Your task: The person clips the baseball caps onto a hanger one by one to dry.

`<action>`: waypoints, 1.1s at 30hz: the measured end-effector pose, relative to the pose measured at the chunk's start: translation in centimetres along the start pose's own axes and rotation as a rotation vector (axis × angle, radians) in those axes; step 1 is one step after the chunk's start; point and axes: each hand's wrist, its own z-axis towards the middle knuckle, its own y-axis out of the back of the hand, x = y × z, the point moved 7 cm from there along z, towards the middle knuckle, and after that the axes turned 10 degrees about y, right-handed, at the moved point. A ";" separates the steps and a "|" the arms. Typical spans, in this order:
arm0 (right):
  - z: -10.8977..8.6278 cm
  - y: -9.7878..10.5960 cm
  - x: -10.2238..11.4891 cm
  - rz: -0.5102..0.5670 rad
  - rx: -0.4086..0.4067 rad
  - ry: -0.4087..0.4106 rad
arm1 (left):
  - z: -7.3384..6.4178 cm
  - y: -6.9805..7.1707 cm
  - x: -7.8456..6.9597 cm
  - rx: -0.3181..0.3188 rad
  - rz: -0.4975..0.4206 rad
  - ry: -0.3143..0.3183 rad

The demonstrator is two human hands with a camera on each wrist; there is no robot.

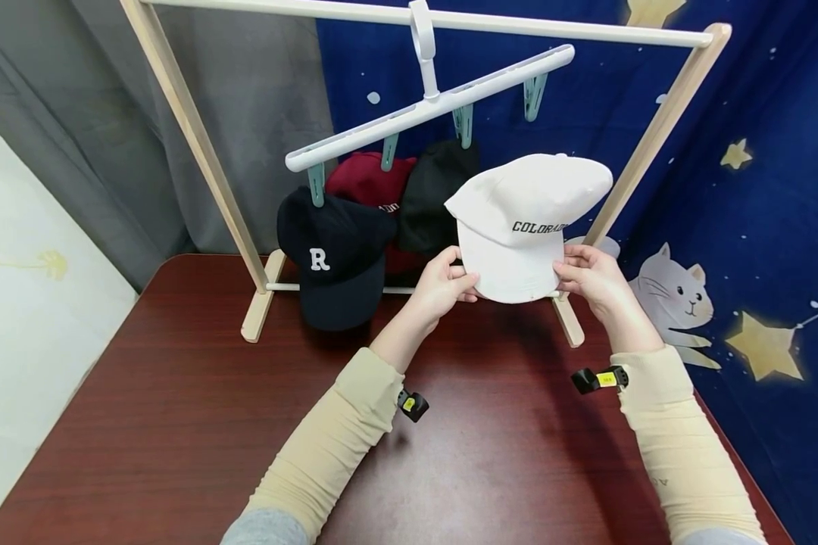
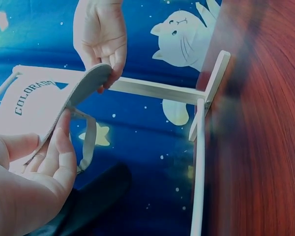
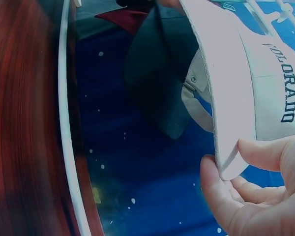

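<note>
A white cap [image 1: 507, 219] with COLORADO lettering is held up between both hands, its brim toward the person. My left hand [image 1: 443, 284] pinches the left edge of the brim, thumb on top and fingers beneath. On the opposite edge, my right hand [image 1: 593, 276] grips the brim the same way, as the right wrist view shows with the thumb [image 3: 265, 153] on the brim. Above the cap, a white hanger [image 1: 429, 102] tilts down to the left, and its rightmost clip [image 1: 535, 97] hangs with nothing in it. The cap's back strap [image 3: 196, 110] shows below the crown.
A navy cap [image 1: 337, 250] with an R hangs under the leftmost clip. Behind it are a red cap [image 1: 368, 180] and a black cap [image 1: 436, 200] below the middle clips. A wooden rack [image 1: 191, 113] carries the hanger over the dark red table [image 1: 198, 424].
</note>
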 end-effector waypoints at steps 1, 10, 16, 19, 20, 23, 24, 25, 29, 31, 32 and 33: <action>0.0 0.0 0.0 -0.014 0.005 0.002 | 0.0 0.0 0.0 0.001 -0.001 -0.001; 0.1 0.3 0.2 -0.172 0.032 0.003 | 0.1 -0.2 0.1 -0.007 0.005 -0.005; 0.2 0.7 0.7 -0.228 0.055 0.013 | 0.0 0.0 0.3 -0.019 -0.005 -0.003; 0.3 1.1 1.3 -0.267 0.048 0.024 | 0.0 0.0 0.3 -0.027 -0.012 -0.006; 0.4 1.3 1.5 -0.282 0.040 0.025 | 0.0 0.0 0.3 -0.029 -0.014 -0.007; 0.6 2.1 2.3 -0.280 -0.008 0.041 | 0.0 0.0 0.4 -0.036 -0.021 -0.009; 0.7 2.5 2.6 -0.284 -0.031 0.046 | 0.0 0.0 0.4 -0.039 -0.022 -0.008; 0.7 2.8 2.9 -0.286 -0.057 0.054 | 0.1 0.0 0.5 -0.042 -0.026 -0.007; 0.9 3.6 4.5 -0.305 -0.156 0.101 | 0.2 0.0 0.7 -0.054 -0.039 -0.012; 1.1 3.8 5.4 -0.317 -0.202 0.127 | 0.3 -0.1 0.7 -0.056 -0.045 -0.018; 1.2 3.9 5.8 -0.314 -0.223 0.139 | 0.3 -0.1 0.7 -0.057 -0.045 -0.020; 1.3 3.9 6.3 -0.309 -0.245 0.151 | 0.3 -0.1 0.7 -0.058 -0.045 -0.022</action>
